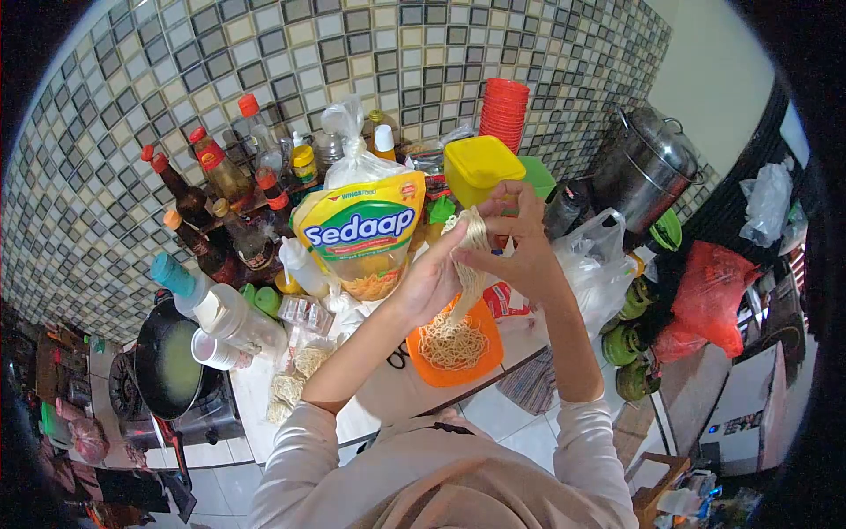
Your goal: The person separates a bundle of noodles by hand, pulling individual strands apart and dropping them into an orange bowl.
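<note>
A bundle of pale noodles hangs between my two hands, its lower strands trailing toward an orange bowl. My left hand grips the bundle from the left side, the thumb pointing up along it. On the other side my right hand has its thumb and curled fingers around the upper part of the same bundle. More loose noodles lie in the bowl beneath. Close behind my left hand stands a Sedaap pouch.
Several sauce bottles line the tiled wall. At left, a wok with pale liquid sits on the stove. Noodle packs lie left of my forearm. A yellow tub, red cups and a steel pot stand behind.
</note>
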